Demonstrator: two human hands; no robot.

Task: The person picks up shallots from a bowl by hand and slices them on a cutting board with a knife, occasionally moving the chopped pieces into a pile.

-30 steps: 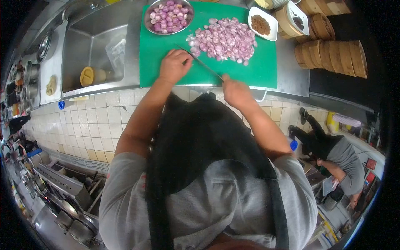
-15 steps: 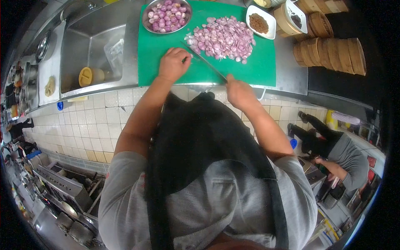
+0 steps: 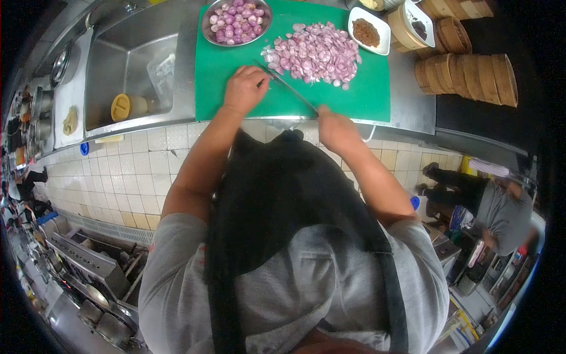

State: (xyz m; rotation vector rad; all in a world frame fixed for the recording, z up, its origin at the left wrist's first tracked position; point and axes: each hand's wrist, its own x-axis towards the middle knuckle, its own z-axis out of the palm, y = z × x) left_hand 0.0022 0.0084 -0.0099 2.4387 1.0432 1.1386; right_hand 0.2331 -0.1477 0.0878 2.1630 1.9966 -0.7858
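Note:
My right hand is wrapped round the handle of a knife, whose blade slants up and left across the green cutting board. My left hand is closed on the board, fingers curled, close to the blade's tip. A small pale bit of shallot shows at its fingertips; the rest is hidden under the fingers. Beyond the blade lies a wide heap of sliced shallots. Peeled whole shallots fill a metal bowl at the board's far left.
A white dish of brown food stands at the board's far right corner. Bamboo steamers are stacked farther right. Left of the board is a steel sink with a yellow-lidded container. Behind on the right, a co-worker stands at another counter.
The knife and my right hand have shifted slightly left. My left hand has barely moved. The co-worker at the right has changed posture.

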